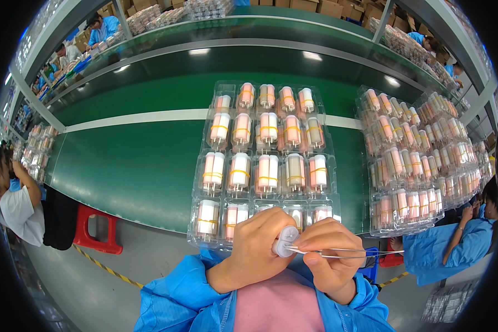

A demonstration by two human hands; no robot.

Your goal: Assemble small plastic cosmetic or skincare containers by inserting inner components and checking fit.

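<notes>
Pale grey, with a two-lobed end face, the unit (pixel 288 236) was enclosed by the curled left hand (pixel 257 246) near the edge of the clear tray (pixel 330 170). The right hand (pixel 333 253) pinched metal tweezers (pixel 346 257), tips at that face.

Open bright blue jacket (pixel 174 288) over a pink top (pixel 279 305).

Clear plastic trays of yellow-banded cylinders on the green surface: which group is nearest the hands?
The central group of clear plastic trays, partly hidden by the left hand and right hand; the right-side trays sit farther off, as do others.
</notes>
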